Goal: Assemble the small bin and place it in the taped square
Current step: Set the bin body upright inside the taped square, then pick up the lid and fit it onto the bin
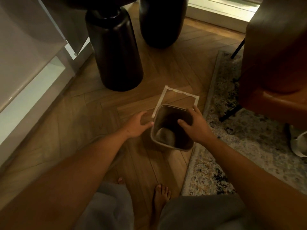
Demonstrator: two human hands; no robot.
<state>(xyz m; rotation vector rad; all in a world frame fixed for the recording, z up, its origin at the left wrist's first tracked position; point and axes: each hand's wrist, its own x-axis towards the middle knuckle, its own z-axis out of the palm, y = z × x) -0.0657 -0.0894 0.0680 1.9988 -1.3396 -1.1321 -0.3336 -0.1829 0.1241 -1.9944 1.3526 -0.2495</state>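
Bare feet [160, 193] and grey-clad knees nearest, then both forearms reaching down over the wood floor [93, 113]. Right hand [194, 127] clamped over the far rim of the small bin [167, 136], thumb inside; left hand [137, 125] spread, fingertips at the bin's left wall. Bin upright, apparently assembled, overlapping only the near edge of the taped square [177, 97]; sliding fully inside left to do.

Bin [172, 128] on floor [93, 123] before you, overlapping near edge of taped square [162, 97]; rug [232, 138] right.
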